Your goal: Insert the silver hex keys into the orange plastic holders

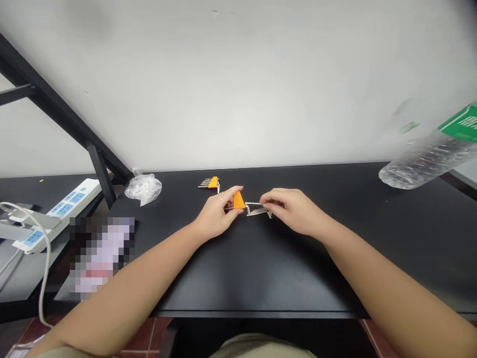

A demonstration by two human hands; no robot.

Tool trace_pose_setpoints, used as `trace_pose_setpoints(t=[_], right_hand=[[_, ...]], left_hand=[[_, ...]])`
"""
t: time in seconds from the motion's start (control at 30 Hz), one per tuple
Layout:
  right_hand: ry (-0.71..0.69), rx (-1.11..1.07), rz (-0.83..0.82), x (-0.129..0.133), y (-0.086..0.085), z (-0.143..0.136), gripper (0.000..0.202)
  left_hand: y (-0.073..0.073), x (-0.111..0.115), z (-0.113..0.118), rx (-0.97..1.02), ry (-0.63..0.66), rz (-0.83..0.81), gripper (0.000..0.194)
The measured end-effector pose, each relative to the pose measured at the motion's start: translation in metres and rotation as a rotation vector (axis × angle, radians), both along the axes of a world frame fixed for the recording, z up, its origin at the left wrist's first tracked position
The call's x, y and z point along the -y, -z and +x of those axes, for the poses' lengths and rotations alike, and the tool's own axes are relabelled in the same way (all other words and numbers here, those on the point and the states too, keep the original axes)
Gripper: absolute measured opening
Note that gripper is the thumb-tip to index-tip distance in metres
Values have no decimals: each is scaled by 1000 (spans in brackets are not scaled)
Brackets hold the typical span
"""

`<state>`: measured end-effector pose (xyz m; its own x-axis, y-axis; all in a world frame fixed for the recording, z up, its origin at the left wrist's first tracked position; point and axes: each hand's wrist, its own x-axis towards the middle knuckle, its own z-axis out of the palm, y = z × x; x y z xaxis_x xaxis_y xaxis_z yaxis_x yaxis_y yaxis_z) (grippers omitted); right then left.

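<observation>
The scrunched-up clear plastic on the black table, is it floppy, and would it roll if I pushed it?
The clear plastic is probably floppy, since it looks thin and crumpled. It may be very light for its size, as no solid thing shows inside. Pushed, it would likely slide or squash rather than roll, being lumpy instead of round.

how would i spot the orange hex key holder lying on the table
On the black table, look near the pale wall. Right of the crumpled clear plastic and just beyond the left hand lies a small orange holder with metal keys sticking out. Unlike the similar orange piece gripped in that hand, it is held by neither.
</observation>
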<state>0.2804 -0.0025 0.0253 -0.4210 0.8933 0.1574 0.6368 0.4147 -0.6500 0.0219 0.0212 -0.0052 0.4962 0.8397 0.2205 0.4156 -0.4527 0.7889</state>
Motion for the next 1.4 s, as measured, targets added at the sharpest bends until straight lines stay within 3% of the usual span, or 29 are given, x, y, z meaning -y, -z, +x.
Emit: trace_pose_setpoints(t=[0.37,0.57,0.73,0.9,0.97,1.1,1.27,1.4], right_hand=[[58,-141,-204,-5,1,5,21],[113,-282,-418,-6,1,6,20],[105,-470,-569,-2,9,-12,20],[144,-634,-496,4,16,-39,25],[172,-601,-444,6,16,-42,26],[179,-365,-305,10,14,-41,27],[36,-34,111,10,12,-35,25],[-67,235,172,6,9,-13,19]], left_hand=[[5,0,-1,-67,81,118,53],[3,1,-3,-78,109,143,53],[2,4,1,-114,133,128,52],[3,6,4,-2,138,56,51],[3,5,2,17,91,54,53],[4,2,-1,10,27,68,55],[4,0,-1,-8,24,94,54],[5,-1,-1,-61,9,109,55]])
